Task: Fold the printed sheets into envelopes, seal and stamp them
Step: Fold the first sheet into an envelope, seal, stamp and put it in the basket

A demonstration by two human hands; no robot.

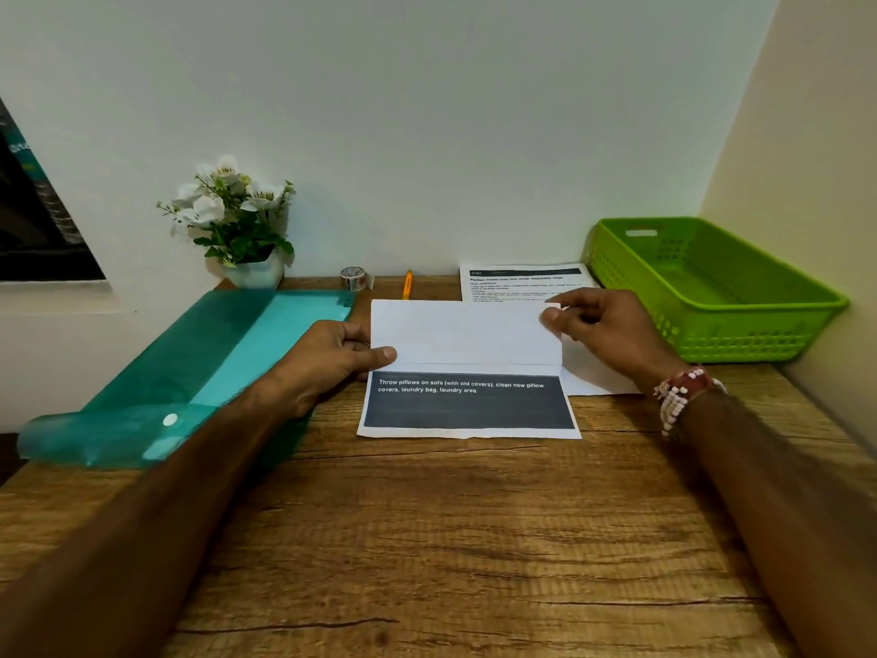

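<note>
Fingers [379,354] of the left hand [327,358]: thumb on top and the others tucked beneath, pinching the left short edge of the white, part-folded printed sheet [465,334] of paper.
Fingers of the right hand [612,330]: thumb and forefinger pinch the sheet's far right corner, and the remaining fingers curl behind it.
Sheet position: flat on the brown wood-grain desk [451,539], mid-desk, between the two hands and touched by both.
Long axis: left to right across the person, so each hand meets one short edge.
Flap: the far part appears turned over toward the person, blank side up. Its near edge lies just beyond the dark printed band [470,401], which stays uncovered along the near edge.
Direction from the fingers: the sheet lies inward from both hands, and the uncovered band lies nearer the body than either thumb.
Nearer hand: the left thumb sits just beside the band's far left corner, while the right thumb is at the far corner, well apart from the band.
Likely next move: a second fold raising the band over the flap, which would need both hands brought to the near edge.
Beside the sheet: a translucent teal plastic folder [199,363] is under the left forearm, and a plain white paper [598,377] lies under the right hand.
Farther off: a second printed page [522,280] lies by the wall, and a lime-green perforated plastic basket [759,334] stands to the right.
</note>
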